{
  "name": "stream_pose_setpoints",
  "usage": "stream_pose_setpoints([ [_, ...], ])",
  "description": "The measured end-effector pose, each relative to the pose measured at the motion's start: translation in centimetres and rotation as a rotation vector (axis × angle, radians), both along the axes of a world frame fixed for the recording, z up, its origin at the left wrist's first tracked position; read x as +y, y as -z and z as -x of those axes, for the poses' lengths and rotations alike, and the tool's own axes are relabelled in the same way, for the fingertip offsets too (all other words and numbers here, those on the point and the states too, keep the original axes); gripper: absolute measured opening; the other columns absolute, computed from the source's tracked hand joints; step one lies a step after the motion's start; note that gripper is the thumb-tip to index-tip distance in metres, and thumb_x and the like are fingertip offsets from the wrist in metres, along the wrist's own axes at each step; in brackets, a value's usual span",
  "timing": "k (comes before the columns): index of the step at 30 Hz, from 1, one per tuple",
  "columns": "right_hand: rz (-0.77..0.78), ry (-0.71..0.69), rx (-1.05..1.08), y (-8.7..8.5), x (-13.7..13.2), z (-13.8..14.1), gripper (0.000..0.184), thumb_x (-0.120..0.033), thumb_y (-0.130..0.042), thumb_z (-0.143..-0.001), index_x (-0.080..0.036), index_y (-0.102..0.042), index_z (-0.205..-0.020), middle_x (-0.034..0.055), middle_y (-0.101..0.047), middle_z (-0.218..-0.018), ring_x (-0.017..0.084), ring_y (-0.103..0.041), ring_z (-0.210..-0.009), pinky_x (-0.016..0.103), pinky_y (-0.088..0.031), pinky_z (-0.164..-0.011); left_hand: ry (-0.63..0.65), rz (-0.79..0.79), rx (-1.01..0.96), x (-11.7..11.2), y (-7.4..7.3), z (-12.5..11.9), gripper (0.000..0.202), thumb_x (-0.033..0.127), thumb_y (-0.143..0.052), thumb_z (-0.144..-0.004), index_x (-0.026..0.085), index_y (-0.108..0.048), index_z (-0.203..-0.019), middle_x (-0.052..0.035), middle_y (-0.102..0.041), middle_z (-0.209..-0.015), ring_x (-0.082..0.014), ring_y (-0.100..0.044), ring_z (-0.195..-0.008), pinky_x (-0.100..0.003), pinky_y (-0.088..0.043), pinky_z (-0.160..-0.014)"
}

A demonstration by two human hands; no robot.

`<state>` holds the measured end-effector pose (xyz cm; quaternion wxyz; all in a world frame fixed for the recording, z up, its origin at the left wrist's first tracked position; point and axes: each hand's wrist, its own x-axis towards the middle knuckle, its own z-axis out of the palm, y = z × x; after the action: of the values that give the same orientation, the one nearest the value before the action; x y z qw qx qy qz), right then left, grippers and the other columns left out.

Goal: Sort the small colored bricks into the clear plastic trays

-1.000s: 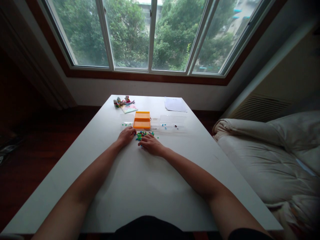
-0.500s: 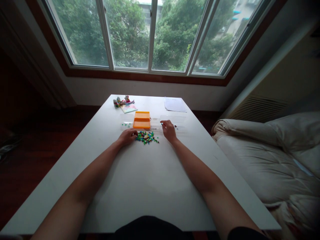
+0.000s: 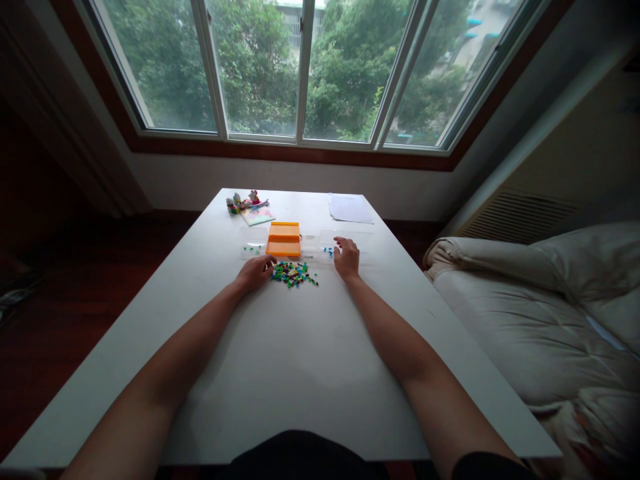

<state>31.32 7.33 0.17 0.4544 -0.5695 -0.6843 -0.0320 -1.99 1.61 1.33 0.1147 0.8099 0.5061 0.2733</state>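
A pile of small building bricks (image 3: 293,274), in green, blue, brown and cream, lies on the white table. At its left edge rests my left hand (image 3: 255,271), fingers curled in toward the bricks; whether a brick is between them is too small to see. My right hand (image 3: 347,259) hovers at the clear plastic box (image 3: 361,235) on the right, thumb and index finger apart with nothing visible between them. Several blue bricks (image 3: 328,251) show just left of its fingers. Green bricks (image 3: 252,249) sit in the clear box (image 3: 254,233) at left.
An orange tray (image 3: 285,248) stands between the clear boxes, behind the pile. Brick figures (image 3: 235,203) and a colourful booklet (image 3: 259,215) are at the table's back left. White paper sheets (image 3: 349,208) lie at the back right. A padded sofa (image 3: 525,320) flanks the table.
My right hand has moved a little to the right, its fingers parting, which uncovers the blue bricks. It now hides the dark piece seen before. My left hand has barely moved.
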Motion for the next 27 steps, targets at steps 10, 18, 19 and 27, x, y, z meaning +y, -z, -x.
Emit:
stream_pose_setpoints([
  [10,0.177,-0.467,-0.198,-1.0,-2.5,1.6,0.021,-0.013,-0.053,-0.086,-0.020,-0.071,-0.094,0.0041,-0.068,-0.087,0.017,-0.058,-0.076,0.028,-0.044,-0.077,0.036,0.016,-0.027,-0.2,-0.1,-1.1,0.021,0.027,-0.055,-0.086,0.021,-0.072,-0.097,-0.0013,-0.071,-0.081,-0.0148,-0.059,-0.069,-0.026,-0.045,-0.068],
  [18,0.323,-0.644,-0.311,-1.9,-3.5,0.9,0.013,-0.012,-0.061,-0.078,-0.018,-0.070,-0.085,0.0009,-0.063,-0.081,0.012,-0.053,-0.069,0.023,-0.040,-0.067,-0.025,-0.012,-0.077,0.1,-0.1,-0.7,0.020,0.025,-0.055,-0.087,0.020,-0.071,-0.098,-0.0029,-0.070,-0.088,-0.0157,-0.059,-0.074,-0.028,-0.047,-0.072],
  [19,0.328,-0.652,-0.319,-1.9,-3.5,0.9,0.012,-0.012,-0.062,-0.077,-0.018,-0.069,-0.085,0.0009,-0.063,-0.081,0.012,-0.053,-0.069,0.023,-0.040,-0.067,-0.048,-0.026,-0.064,0.1,0.0,-0.7,0.021,0.024,-0.055,-0.087,0.020,-0.072,-0.098,-0.0035,-0.069,-0.090,-0.0161,-0.059,-0.075,-0.028,-0.047,-0.073],
  [27,0.294,-0.554,-0.306,-0.9,-3.6,1.8,0.009,-0.015,-0.063,-0.083,-0.019,-0.070,-0.086,0.0016,-0.061,-0.081,0.014,-0.054,-0.075,0.024,-0.040,-0.071,-0.046,-0.068,0.046,0.2,0.4,-0.6,0.028,0.021,-0.053,-0.090,0.024,-0.073,-0.109,-0.0063,-0.066,-0.106,-0.0219,-0.059,-0.097,-0.035,-0.048,-0.089],
])
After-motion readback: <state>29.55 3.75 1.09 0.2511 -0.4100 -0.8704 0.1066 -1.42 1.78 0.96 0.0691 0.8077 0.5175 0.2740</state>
